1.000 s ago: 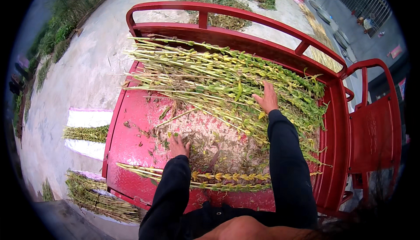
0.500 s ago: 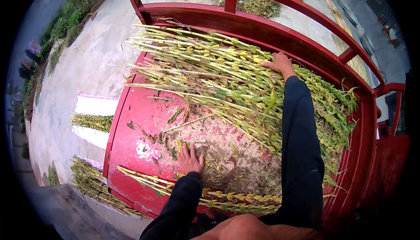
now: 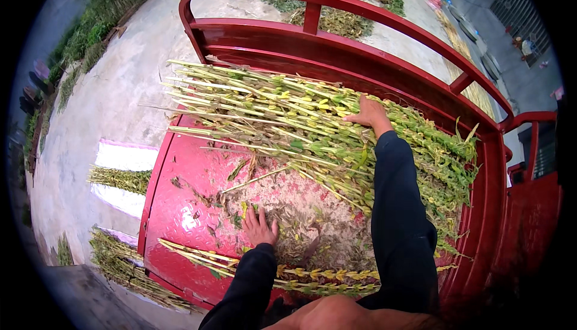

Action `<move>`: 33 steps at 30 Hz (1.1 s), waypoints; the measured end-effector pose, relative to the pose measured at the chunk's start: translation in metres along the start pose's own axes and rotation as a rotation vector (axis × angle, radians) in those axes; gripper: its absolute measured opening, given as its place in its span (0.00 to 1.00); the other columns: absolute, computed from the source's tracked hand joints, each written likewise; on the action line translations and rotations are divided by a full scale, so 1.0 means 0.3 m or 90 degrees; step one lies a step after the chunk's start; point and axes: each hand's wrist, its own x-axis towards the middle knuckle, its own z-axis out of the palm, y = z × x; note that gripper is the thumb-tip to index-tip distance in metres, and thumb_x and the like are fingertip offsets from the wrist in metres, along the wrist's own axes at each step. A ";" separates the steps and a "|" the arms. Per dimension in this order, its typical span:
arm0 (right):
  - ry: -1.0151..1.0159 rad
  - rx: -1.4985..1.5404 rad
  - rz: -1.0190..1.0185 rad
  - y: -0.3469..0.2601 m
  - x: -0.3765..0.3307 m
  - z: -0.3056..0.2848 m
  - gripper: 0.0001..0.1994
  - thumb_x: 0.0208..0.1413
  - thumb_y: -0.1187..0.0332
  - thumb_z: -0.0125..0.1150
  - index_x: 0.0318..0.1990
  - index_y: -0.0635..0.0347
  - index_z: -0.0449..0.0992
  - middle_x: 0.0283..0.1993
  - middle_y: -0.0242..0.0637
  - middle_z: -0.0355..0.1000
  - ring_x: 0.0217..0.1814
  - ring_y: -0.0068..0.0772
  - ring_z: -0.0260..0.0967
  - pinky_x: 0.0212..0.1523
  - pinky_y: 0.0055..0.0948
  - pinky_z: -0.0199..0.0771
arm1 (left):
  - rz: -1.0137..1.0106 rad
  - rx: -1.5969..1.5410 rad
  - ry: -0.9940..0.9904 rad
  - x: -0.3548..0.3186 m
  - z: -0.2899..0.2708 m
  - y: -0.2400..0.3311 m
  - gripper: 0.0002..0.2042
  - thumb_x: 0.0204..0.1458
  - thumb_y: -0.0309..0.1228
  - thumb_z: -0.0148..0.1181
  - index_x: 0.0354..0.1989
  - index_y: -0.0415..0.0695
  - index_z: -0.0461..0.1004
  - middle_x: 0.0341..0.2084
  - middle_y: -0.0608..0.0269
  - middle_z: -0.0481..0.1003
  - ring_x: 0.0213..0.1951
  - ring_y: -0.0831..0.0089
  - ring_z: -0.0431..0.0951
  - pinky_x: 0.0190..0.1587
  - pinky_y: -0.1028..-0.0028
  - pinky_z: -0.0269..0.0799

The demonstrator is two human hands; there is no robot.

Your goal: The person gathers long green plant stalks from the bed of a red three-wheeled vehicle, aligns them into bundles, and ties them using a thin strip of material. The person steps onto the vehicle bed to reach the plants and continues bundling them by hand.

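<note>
A thick layer of sesame stalks (image 3: 282,113), green-yellow with pods along the stems, lies across the far half of a red truck bed (image 3: 174,192). My right hand (image 3: 369,115) is on the far side of this layer, its thumb stretched over the stems and its other fingers curled down among them. My left hand (image 3: 259,228) rests palm down on the bed, fingers spread, among scattered pale seeds (image 3: 300,195) and dry leaf bits. Closer to me, a few separate stalks (image 3: 330,275) with yellow pods lie crosswise.
Red rails (image 3: 312,17) border the bed's far side and continue on the right. Beyond the left edge, more stalks (image 3: 123,180) lie over a white sheet (image 3: 129,154) on concrete. Another plant heap (image 3: 336,20) is on the ground behind the far rail.
The far edge of the stalk layer has shifted slightly toward me and left along with my right hand, showing more of the red far wall. My left hand stays on the bed. The view has tilted slightly.
</note>
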 end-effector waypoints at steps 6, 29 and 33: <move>0.030 -0.059 -0.037 -0.149 -0.320 0.037 0.42 0.22 0.29 0.61 0.32 0.63 0.71 0.24 0.41 0.72 0.29 0.41 0.72 0.34 0.39 0.64 | 0.002 0.013 0.019 0.000 0.010 -0.006 0.27 0.43 0.45 0.57 0.52 0.47 0.64 0.58 0.49 0.55 0.60 0.54 0.52 0.61 0.53 0.43; 0.102 -0.069 -0.101 -0.368 -0.830 0.308 0.37 0.24 0.36 0.66 0.32 0.61 0.69 0.25 0.39 0.67 0.30 0.37 0.64 0.37 0.37 0.56 | -0.078 0.233 -0.377 0.038 -0.034 0.027 0.30 0.46 0.51 0.46 0.54 0.43 0.65 0.57 0.46 0.58 0.62 0.49 0.48 0.64 0.52 0.32; 0.130 -0.055 -0.119 -0.338 -0.755 0.306 0.39 0.23 0.35 0.65 0.34 0.63 0.70 0.24 0.41 0.68 0.30 0.38 0.65 0.39 0.40 0.56 | -0.033 0.093 -0.014 -0.005 0.049 -0.019 0.28 0.47 0.52 0.47 0.50 0.43 0.67 0.54 0.46 0.60 0.60 0.53 0.52 0.62 0.55 0.39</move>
